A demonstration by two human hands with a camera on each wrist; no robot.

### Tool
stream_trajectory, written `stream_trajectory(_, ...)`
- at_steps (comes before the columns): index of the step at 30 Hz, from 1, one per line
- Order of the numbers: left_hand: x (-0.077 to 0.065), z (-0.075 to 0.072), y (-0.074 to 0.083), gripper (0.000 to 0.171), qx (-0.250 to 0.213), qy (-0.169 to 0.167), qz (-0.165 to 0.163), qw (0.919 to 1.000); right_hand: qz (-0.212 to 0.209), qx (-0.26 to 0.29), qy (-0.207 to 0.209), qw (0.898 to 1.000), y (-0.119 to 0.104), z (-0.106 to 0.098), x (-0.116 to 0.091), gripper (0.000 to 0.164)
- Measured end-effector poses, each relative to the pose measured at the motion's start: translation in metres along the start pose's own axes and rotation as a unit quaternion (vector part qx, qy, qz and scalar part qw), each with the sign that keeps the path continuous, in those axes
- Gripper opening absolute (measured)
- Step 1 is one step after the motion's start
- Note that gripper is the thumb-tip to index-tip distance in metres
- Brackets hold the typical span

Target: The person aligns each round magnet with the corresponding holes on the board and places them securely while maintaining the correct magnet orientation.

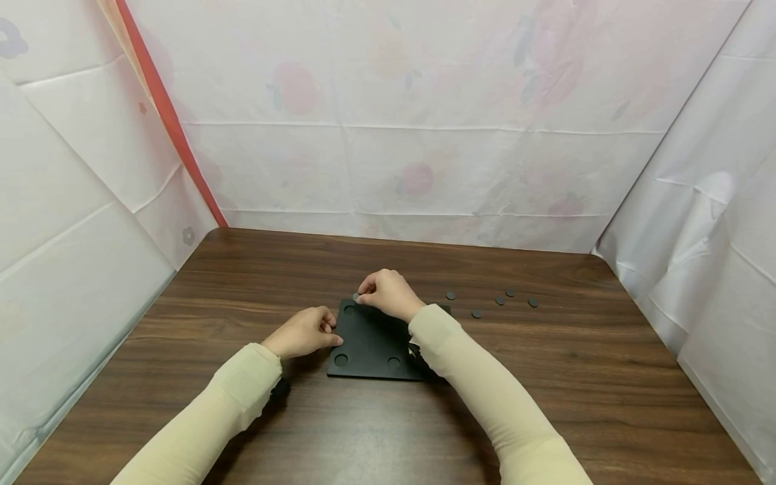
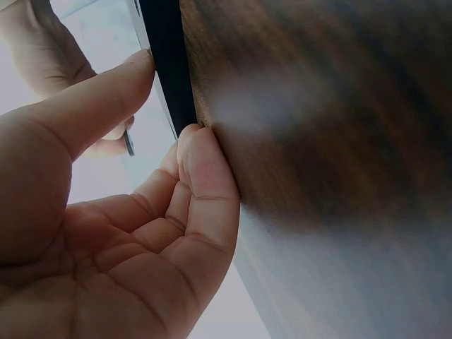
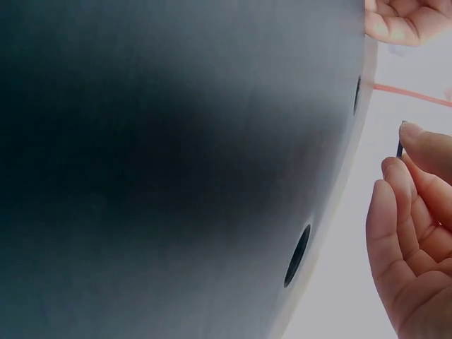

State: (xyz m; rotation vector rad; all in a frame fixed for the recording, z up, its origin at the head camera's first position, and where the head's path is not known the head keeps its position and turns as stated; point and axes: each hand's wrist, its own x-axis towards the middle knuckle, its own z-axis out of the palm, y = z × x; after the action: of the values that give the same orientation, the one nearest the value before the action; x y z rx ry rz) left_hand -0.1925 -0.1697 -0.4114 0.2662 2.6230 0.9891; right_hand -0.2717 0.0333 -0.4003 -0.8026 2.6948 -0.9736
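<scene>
My sleeves (image 1: 515, 411) frame the black board (image 1: 370, 337), five discs (image 1: 500, 301) right of it apparently left to do; left-wrist, my left hand (image 2: 120, 233) curls onto its edge; right-wrist, my right hand (image 3: 420, 226) pinches the picked-up disc (image 3: 400, 150) near it

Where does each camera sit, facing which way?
Head: on the head, facing forward and down at the flat black board with round recesses; left hand, right hand and cream sleeves show.
Left wrist: on that wrist, facing the board's edge; both hands show.
Right wrist: on that wrist, facing across the board; both hands show.
Wrist views share the right hand's small dark round disc.
</scene>
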Motion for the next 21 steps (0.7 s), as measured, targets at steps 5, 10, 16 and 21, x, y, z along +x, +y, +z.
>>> stream_trajectory(5, 0.0, -0.001, 0.0, 0.03, 0.0, -0.001, 0.0, 1.0, 0.005, -0.015, -0.017, 1.0, -0.001, 0.003, 0.004, 0.014)
stream_trajectory(10, -0.002, -0.001, 0.001, 0.031, -0.003, -0.002, -0.002, 1.0, 0.012, -0.025, -0.041, 0.999, -0.005, 0.005, 0.005, 0.013)
stream_trajectory(16, -0.002, -0.001, 0.002, 0.03, -0.007, -0.002, -0.005, 1.0, 0.016, -0.039, -0.06, 0.997, -0.01, 0.007, 0.006, 0.014)
stream_trajectory(21, -0.002, -0.001, 0.002, 0.03, -0.006, 0.001, -0.006, 1.0, 0.019, -0.055, -0.069, 0.996, -0.014, 0.008, 0.009, 0.012)
